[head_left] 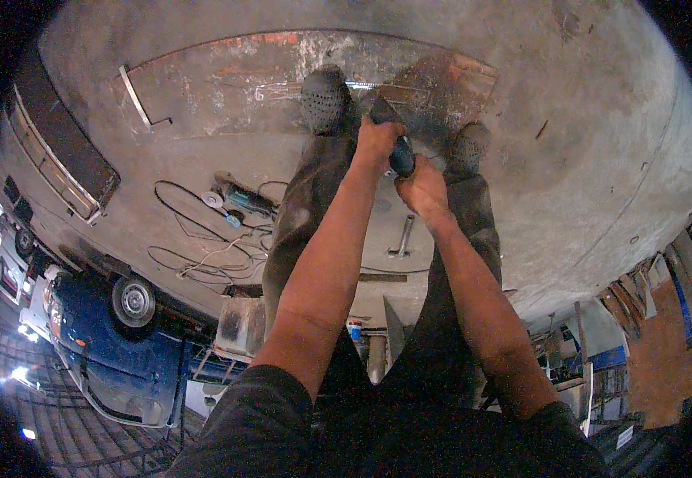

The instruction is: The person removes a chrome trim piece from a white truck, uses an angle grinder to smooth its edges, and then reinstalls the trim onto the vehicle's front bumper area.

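Both my hands are closed around a dark teal and black angle grinder [401, 155] held between my legs. My left hand [379, 142] grips it toward the front. Behind it, my right hand [423, 188] is wrapped round the rear of the body. The grinder's front end points at a long, worn metal plate [226, 76] lying on the floor, with rusty and whitish patches. Whether its disc touches the plate is hidden. A bright, shiny strip shows on the plate just ahead of my left hand. My shoes [325, 99] stand at the plate.
Left of my legs lie a second teal grinder [244, 197] and tangled cables [203, 263]. A hammer [402, 237] rests on the floor between my legs. An angled metal bar [136, 99] lies across the plate's left end. A blue vehicle [123, 350] stands left; boards [664, 342] lean at right.
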The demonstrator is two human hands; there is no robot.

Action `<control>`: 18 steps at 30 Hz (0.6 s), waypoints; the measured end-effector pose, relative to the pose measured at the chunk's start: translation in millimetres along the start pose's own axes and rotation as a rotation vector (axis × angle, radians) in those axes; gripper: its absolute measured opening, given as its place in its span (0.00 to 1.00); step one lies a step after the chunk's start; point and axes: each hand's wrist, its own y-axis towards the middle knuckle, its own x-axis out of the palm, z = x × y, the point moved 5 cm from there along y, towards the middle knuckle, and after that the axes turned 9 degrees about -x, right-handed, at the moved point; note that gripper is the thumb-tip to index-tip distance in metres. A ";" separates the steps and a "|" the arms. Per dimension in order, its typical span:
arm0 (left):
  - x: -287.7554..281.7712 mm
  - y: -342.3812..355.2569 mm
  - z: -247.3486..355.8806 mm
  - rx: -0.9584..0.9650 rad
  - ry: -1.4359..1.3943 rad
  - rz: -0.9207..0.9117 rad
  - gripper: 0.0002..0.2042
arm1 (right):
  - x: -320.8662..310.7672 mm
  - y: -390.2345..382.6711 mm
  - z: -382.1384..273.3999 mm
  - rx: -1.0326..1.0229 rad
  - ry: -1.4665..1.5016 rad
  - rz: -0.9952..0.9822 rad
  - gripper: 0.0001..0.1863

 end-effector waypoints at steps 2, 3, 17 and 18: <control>-2.5 9.3 -3.6 0.037 0.104 -0.013 0.17 | -1.3 0.7 -1.8 0.034 -0.007 -0.026 0.22; -7.8 19.2 -9.5 0.056 0.151 -0.016 0.13 | -2.0 0.6 -4.8 0.048 -0.014 -0.042 0.21; -22.7 56.8 -26.6 0.016 -0.164 -0.198 0.18 | -33.9 11.0 -43.3 -0.032 -0.365 -0.009 0.23; -9.0 33.7 -22.2 -0.199 -0.357 -0.148 0.20 | -33.0 11.8 -34.3 0.017 -0.369 -0.040 0.23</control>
